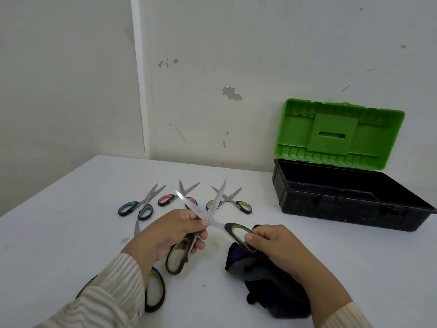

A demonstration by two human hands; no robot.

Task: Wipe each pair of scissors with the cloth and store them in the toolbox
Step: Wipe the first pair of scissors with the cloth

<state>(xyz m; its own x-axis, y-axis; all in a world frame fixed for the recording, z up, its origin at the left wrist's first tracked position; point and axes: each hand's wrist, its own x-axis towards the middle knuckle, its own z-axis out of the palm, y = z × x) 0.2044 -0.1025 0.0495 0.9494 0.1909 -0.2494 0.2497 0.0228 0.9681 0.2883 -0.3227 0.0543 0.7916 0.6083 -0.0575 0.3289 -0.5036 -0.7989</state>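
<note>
Both hands hold one pair of green-handled scissors (214,207) spread wide above the table. My left hand (175,230) grips it near the pivot and one handle loop, and my right hand (274,245) pinches the other loop. The dark cloth (262,287) is bunched under my right hand; whether that hand grips it I cannot tell. Blue-handled scissors (139,205), pink-handled scissors (177,197) and another green-handled pair (234,202) lie in a row behind. A larger green-handled pair (155,292) lies under my left forearm. The toolbox (343,202) stands open at the right.
The toolbox's green lid (338,131) leans back against the wall. The white table (354,268) meets the wall at the back, and its left edge runs diagonally at the far left.
</note>
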